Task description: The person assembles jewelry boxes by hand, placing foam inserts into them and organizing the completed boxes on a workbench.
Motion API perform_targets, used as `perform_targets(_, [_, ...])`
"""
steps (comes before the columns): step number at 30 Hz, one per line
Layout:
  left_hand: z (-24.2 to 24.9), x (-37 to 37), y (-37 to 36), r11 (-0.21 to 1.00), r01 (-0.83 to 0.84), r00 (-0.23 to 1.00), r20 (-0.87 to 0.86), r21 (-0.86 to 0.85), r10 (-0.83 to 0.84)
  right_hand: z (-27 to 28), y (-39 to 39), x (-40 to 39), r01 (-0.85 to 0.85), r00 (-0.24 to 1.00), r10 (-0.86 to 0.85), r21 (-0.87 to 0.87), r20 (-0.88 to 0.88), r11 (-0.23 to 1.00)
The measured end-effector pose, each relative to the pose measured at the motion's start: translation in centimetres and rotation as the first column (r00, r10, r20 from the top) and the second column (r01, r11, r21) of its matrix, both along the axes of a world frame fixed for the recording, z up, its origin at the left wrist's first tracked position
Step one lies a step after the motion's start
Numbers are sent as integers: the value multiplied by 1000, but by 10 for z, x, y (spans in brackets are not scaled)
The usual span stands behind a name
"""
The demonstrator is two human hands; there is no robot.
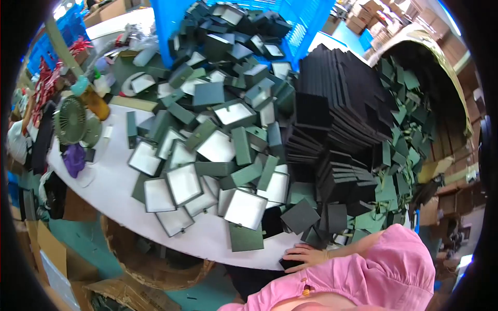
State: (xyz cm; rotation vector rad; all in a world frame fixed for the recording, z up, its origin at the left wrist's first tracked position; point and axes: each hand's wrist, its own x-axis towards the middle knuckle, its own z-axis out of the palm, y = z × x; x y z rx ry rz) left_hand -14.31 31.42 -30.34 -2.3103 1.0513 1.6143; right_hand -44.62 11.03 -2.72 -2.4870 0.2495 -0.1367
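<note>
My right hand is at the table's near edge, coming in from the right in a pink sleeve. Its fingers and thumb are around a small black piece, which looks like foam and is partly hidden by the hand and the edge. Just beyond it lie a dark flat piece and a green box part. Several shallow green box trays with white insides, such as one tray, are heaped to the left. My left hand is out of sight.
Tall stacks of black foam sheets stand beyond my hand. A blue crate spills green boxes at the back. To the right, a large sack holds green pieces. A small green fan stands left; cardboard boxes sit below.
</note>
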Motion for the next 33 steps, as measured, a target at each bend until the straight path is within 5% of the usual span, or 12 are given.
perform_targets(11, [-12,49,-31,969,35,998,61,-243,-21,-26,3,-4,14,993,13,-226,115,974])
perform_targets(14, [-11,63,-26,944,34,998,64,-327,-14,10,-3,2,2,998,2,-66,68,998])
perform_targets(18, [-17,76,-43,822,15,998,55,-570,20,13,6,4,169,975,-140,-165,172,972])
perform_targets(20, [-19,82,-56,729,56,997,76,-682,-5,9,12,0,236,952,-195,-158,236,959])
perform_targets(21, [-21,93,-59,750,229,969,219,-621,-115,8,14,0,274,934,-215,-186,286,943])
perform_targets(22, [46,68,-71,773,55,998,35,-632,-43,11,15,-2,284,927,-223,-175,300,943])
perform_targets(24, [146,32,-88,888,279,960,108,-365,-258,12,19,-4,309,903,-244,-140,354,941])
perform_targets(26, [137,30,-67,562,565,820,340,-603,-460,10,22,-4,354,860,-306,-45,409,934])
perform_targets(30, [153,42,-56,605,492,851,198,-626,-487,10,22,-2,344,892,-309,-52,330,938])
perform_targets(33, [206,50,-37,728,435,797,-149,-530,-586,12,22,-3,340,896,-304,-59,323,939])
